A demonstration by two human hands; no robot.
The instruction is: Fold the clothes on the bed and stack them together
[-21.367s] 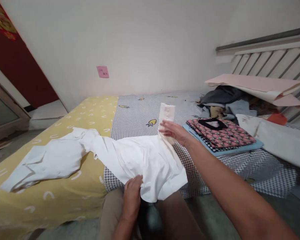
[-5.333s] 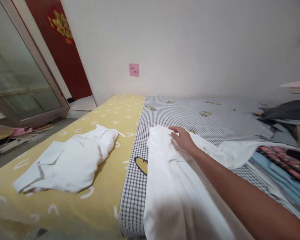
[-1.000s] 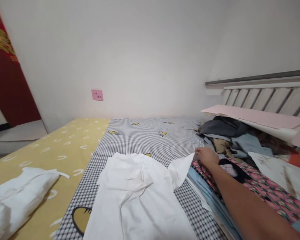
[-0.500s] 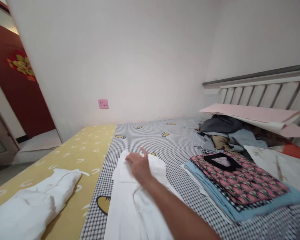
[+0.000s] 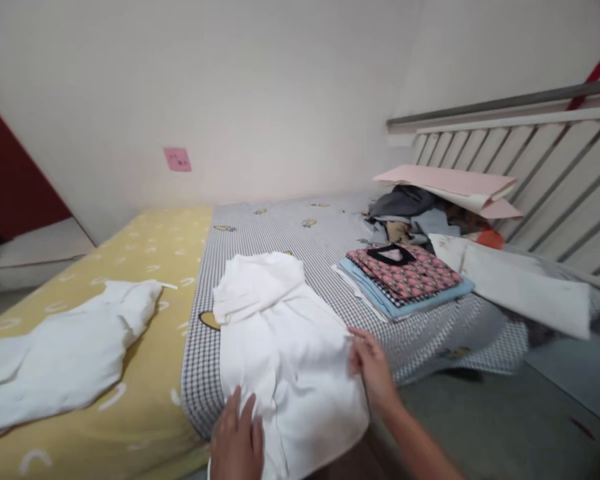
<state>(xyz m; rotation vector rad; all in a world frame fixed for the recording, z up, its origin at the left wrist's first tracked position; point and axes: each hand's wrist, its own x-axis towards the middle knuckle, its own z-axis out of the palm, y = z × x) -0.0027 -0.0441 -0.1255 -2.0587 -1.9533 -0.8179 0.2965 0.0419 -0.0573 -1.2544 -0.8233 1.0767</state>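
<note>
A white garment (image 5: 280,340) lies on the checked sheet (image 5: 325,233), its lower part hanging over the bed's near edge. My left hand (image 5: 237,440) rests flat on the hanging hem at the bottom, fingers apart. My right hand (image 5: 373,370) touches the garment's right edge near the bed's edge; I cannot tell whether it pinches the cloth. A second white garment (image 5: 65,353) lies crumpled on the yellow sheet (image 5: 145,253) to the left.
A folded stack with a pink patterned piece on blue cloth (image 5: 405,277) sits right of the garment. Behind it lie a heap of clothes (image 5: 410,213), pink boards (image 5: 450,183) and a slatted headboard (image 5: 530,167). Grey floor (image 5: 480,420) is at the lower right.
The view has pulled back and down. My right hand has moved from the garment's top to its right edge near the bed's edge. My left hand has come into view on the hem.
</note>
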